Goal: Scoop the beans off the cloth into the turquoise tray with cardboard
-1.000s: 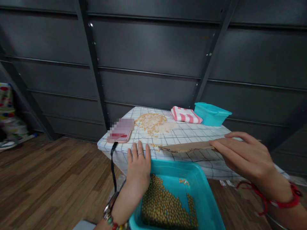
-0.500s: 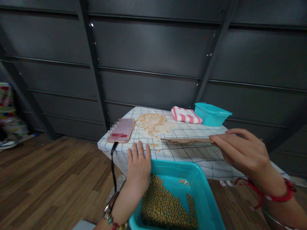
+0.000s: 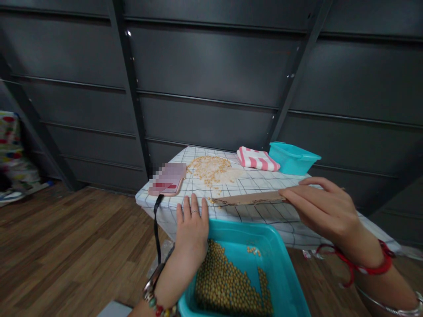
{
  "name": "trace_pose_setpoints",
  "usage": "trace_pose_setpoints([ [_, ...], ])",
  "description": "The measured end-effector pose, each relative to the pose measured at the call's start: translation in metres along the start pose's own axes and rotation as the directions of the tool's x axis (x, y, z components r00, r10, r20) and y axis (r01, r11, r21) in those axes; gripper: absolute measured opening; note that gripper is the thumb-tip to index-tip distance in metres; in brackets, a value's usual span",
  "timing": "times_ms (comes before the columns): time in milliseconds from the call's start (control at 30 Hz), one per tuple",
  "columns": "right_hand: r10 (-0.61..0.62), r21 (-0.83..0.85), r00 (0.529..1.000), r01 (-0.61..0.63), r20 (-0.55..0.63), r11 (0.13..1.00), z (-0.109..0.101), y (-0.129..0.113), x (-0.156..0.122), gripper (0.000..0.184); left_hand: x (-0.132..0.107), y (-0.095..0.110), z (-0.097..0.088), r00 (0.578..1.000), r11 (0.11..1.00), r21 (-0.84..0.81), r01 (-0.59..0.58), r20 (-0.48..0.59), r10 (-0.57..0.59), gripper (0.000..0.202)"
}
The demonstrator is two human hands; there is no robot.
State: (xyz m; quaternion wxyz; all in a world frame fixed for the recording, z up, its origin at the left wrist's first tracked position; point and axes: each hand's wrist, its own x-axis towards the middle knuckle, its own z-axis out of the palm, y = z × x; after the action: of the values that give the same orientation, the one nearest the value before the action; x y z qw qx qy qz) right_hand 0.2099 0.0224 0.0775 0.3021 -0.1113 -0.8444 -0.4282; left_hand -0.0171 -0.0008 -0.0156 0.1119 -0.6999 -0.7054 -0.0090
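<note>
My left hand (image 3: 191, 229) grips the far left corner of a teal tub (image 3: 280, 273), fingers wrapped over the rim and resting against the checked tablecloth (image 3: 264, 215). The tub is held below the table edge and holds a heap of yellow-brown beans (image 3: 228, 281). My right hand (image 3: 320, 211) pinches a flat strip of brown cardboard (image 3: 251, 199), which lies low over the cloth near the front edge. A few loose beans (image 3: 211, 201) sit just beyond the strip's left end. Farther back lies a pile of pale grains and beans (image 3: 211, 168).
A pink phone (image 3: 167, 181) with a black strap hanging off the table lies at the left corner. A red-and-white striped cloth (image 3: 257, 159) and a small teal box (image 3: 292, 157) stand at the back. Dark metal panels close the rear; wood floor lies to the left.
My right hand has shifted the cardboard strip left and nearer the table's front edge. The left hand and the tub have stayed put.
</note>
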Motion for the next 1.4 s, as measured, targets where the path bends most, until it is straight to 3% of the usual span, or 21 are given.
trace_pose_setpoints([
  [333, 0.042, 0.065, 0.999, -0.043, 0.019, 0.997, -0.016, -0.001, -0.017, 0.04, 0.001, -0.001, 0.002, 1.0, 1.0, 0.009, -0.006, -0.006, 0.006, 0.065],
  [567, -0.002, -0.027, 0.999, 0.003, 0.037, 1.0, -0.012, -0.002, -0.007, 0.035, 0.0, -0.001, 0.002, 1.0, 1.0, 0.01, -0.004, -0.003, 0.004, 0.064],
  [733, 0.028, 0.029, 0.999, -0.029, 0.043, 0.999, -0.013, -0.004, -0.007, 0.031, 0.001, -0.001, 0.0, 1.0, 1.0, 0.009, -0.004, 0.005, 0.004, 0.065],
  [1167, 0.117, 0.123, 0.991, -0.124, 0.066, 0.985, -0.024, -0.008, -0.015, 0.047, 0.0, -0.001, -0.001, 1.0, 0.999, -0.041, -0.003, -0.016, 0.002, 0.063],
  [1400, 0.063, 0.102, 0.996, -0.069, 0.059, 0.992, -0.017, -0.004, -0.017, 0.047, 0.0, -0.002, 0.002, 0.999, 0.998, -0.066, -0.006, -0.033, 0.003, 0.062],
])
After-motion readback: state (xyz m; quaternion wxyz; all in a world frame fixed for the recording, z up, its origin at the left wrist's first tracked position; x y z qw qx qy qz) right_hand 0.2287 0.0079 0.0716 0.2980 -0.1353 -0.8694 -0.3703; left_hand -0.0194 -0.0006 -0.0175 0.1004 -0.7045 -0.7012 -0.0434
